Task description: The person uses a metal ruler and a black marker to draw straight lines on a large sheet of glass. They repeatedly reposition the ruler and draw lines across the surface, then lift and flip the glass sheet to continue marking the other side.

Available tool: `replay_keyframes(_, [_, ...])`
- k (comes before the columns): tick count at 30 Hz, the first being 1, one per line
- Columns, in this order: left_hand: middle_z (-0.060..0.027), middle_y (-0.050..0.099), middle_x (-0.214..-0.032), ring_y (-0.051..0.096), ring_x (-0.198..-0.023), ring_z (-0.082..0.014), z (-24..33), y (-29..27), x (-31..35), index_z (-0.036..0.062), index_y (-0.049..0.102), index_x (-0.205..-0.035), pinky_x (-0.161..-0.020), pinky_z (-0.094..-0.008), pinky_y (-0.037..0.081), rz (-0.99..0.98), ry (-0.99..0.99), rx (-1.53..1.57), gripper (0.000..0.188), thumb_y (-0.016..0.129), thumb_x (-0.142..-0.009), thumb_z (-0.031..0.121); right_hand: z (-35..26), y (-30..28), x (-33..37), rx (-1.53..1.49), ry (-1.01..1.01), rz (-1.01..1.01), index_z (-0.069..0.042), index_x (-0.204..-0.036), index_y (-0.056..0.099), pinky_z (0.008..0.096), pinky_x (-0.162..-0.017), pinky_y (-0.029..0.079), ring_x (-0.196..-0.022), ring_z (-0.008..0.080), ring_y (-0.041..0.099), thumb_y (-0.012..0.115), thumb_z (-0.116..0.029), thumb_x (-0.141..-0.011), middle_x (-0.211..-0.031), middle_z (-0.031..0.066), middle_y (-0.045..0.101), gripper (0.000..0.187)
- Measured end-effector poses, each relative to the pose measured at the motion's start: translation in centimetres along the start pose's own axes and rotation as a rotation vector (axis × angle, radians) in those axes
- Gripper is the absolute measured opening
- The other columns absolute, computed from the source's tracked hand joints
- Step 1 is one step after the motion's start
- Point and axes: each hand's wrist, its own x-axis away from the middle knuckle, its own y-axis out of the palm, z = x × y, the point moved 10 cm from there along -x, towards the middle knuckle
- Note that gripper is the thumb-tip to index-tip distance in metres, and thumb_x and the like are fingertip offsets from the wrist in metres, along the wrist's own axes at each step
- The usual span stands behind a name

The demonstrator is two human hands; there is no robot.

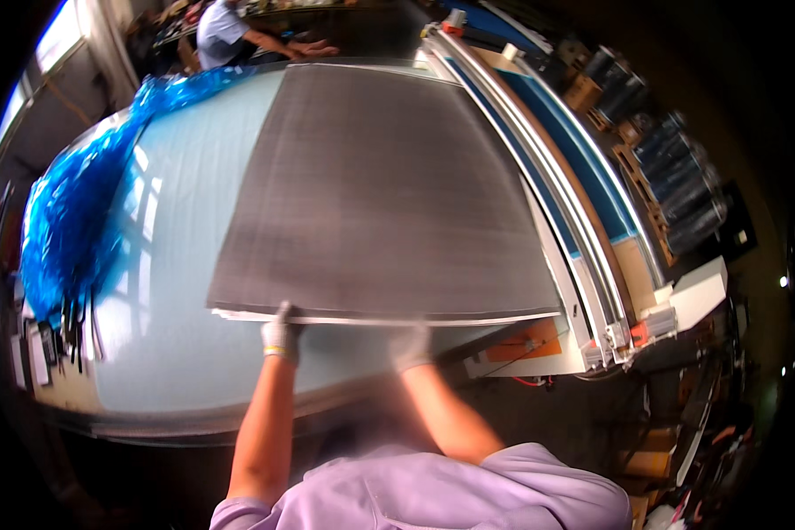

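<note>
A large dark grey sheet (pixel 380 185) lies across the table, with a thin white layer showing under its near edge. My left hand (pixel 280 336), in a pale glove, grips that near edge toward its left corner; the thumb rests on top and the other fingers are mostly hidden. At the middle of the same edge is my right hand (pixel 410 346), also gloved. Motion smears it, so its fingers and any grip cannot be made out.
The sheet lies on a pale blue-green glossy tabletop (pixel 177 221). Crumpled blue plastic film (pixel 75 212) is heaped at the left. A long metal-railed machine beam (pixel 548 168) runs along the right side. Beyond the far edge sits another person (pixel 225 35). Wrapped dark rolls (pixel 680 177) stand farther right.
</note>
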Motion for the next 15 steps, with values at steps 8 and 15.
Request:
replay_keyframes(8, [-0.0211, 0.031, -0.158, 0.035, -0.145, -0.0334, 4.8, -0.1, -6.7, -0.0033, 0.025, -0.153, -0.122, -0.0479, 0.029, -0.191, 0.105, 0.3, 0.087, 0.053, -0.098, 0.059, -25.7, -6.5, 1.7, -0.345, -0.104, -0.259, -0.013, -0.152, 0.039, 0.0692, -0.117, 0.017, -0.149, 0.0393, 0.026, 0.035, -0.08, -0.09, -0.162, 0.0126, 0.032, 0.092])
replay_keyframes(15, [-0.0065, 0.065, -0.097, 0.06, -0.085, -0.0173, -12.0, 15.8, 6.2, 0.0035, 0.062, -0.109, -0.074, -0.0304, 0.049, -0.12, -0.172, -0.084, 0.037, 0.068, -0.094, 0.036, -30.2, -9.5, -3.5, 0.021, 0.094, -0.149, -0.007, -0.143, 0.047, 0.0624, -0.091, 0.055, -0.123, 0.0405, 0.058, 0.048, -0.059, -0.099, -0.137, 0.0154, 0.059, 0.068])
